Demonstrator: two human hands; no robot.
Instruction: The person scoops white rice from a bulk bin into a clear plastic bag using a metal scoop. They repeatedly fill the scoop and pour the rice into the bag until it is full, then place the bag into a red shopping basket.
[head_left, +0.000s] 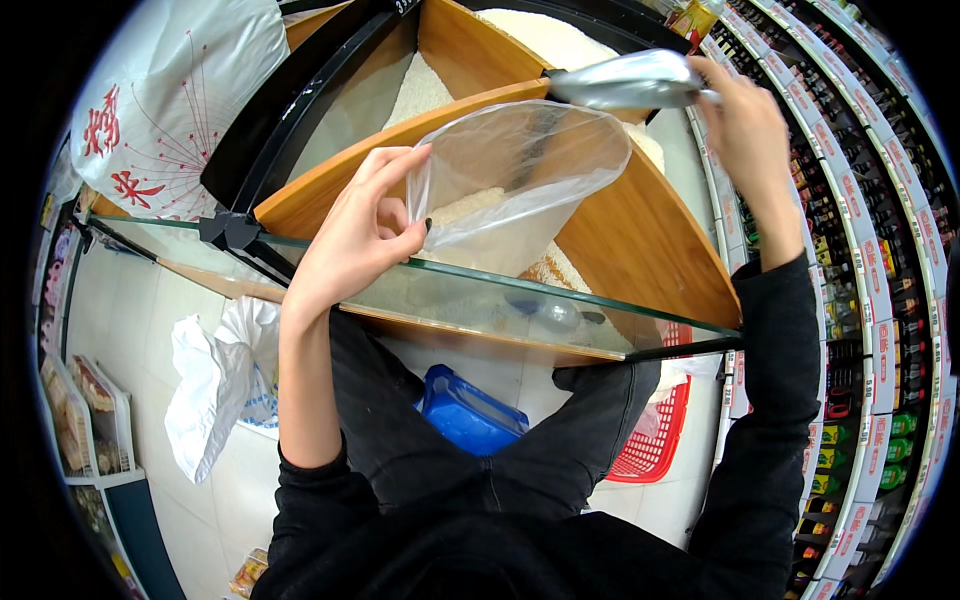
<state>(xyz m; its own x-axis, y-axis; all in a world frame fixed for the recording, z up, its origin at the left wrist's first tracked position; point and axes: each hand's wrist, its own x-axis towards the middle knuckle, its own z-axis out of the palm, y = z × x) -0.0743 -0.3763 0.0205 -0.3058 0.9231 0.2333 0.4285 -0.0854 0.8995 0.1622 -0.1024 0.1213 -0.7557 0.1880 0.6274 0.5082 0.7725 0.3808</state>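
Observation:
My left hand (367, 217) pinches the rim of a clear plastic bag (525, 202), whose wide mouth gapes over a wood-sided bin. Pale rice grains (469, 204) show through the bag's film; whether they lie inside it or behind it I cannot tell. Up at the right, my right hand (742, 127) grips a shiny metal scoop (630, 79), blurred by motion, beyond the bag's mouth and close to the wooden divider (637, 210). The scoop's inside is not visible. Behind the glass front panel (487, 300), more grain and a shiny rounded object (559, 313) appear.
Neighbouring bins hold white rice (420, 90). A large printed white sack (176, 112) stands at the left. A blue plastic container (472, 411) and a red basket (652, 442) sit below the bin, with a crumpled white sack (210, 382) leftward. Bottle shelves (862, 337) curve along the right.

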